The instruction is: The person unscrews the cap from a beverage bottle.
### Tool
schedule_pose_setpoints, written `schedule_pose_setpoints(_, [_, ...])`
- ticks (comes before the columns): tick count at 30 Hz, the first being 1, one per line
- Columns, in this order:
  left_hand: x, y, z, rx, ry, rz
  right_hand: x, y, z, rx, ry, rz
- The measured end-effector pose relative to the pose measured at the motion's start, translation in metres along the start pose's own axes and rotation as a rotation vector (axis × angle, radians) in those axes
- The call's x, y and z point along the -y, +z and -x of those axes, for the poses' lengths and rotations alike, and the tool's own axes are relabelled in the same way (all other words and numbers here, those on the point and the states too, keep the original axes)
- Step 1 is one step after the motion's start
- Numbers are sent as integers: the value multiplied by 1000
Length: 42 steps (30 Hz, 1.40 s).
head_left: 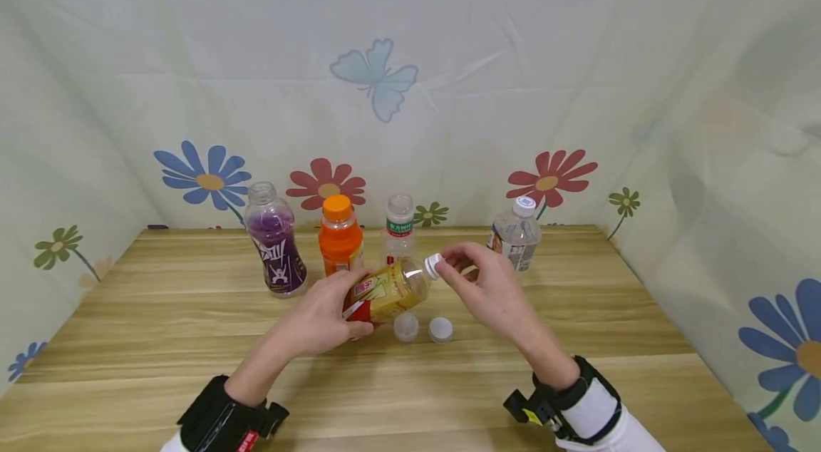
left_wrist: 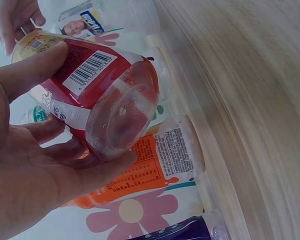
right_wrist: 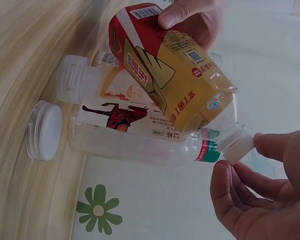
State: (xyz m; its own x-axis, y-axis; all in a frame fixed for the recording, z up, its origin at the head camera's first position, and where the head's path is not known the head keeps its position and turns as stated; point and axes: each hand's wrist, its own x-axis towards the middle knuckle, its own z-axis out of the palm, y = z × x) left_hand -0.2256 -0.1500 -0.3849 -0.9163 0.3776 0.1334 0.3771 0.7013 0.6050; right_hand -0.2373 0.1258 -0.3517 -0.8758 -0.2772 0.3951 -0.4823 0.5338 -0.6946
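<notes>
My left hand [head_left: 321, 315] grips a red-and-yellow labelled plastic bottle [head_left: 386, 293] round its lower body. The bottle is tilted above the table, its neck pointing right and its clear base [left_wrist: 122, 122] facing the left wrist camera. At the neck sits a white cap [right_wrist: 238, 149], which my right hand [head_left: 490, 289] pinches between thumb and fingertips. The bottle looks empty inside its clear shoulder. Below it, a white cap [head_left: 440, 329] and a translucent cap [head_left: 406, 327] lie on the table.
Behind stand a purple bottle [head_left: 278, 252] without a cap, an orange bottle [head_left: 340, 238] with an orange cap, and a clear bottle [head_left: 400, 224] with a green-and-red neck band. A white-capped clear bottle [head_left: 516, 232] stands right, near the wooden table's [head_left: 192, 324] back edge and flowered curtain.
</notes>
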Motion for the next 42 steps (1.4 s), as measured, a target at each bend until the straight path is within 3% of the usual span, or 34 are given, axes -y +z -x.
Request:
schedule_pose_setpoints(11, [-2, 0, 0, -6, -21, -26, 1, -1, -1, 1, -114, -41])
schedule_pose_setpoints(25, [1, 0, 0, 4, -18, -12, 1, 0, -1, 6, -155, -109])
schedule_pose_setpoints(35, [2, 1, 0, -2, 0, -37, 0, 0, 0, 6, -146, -110])
schedule_pose_setpoints(42, [-1, 2, 1, 3, -18, -42, -1, 2, 1, -13, -52, -71])
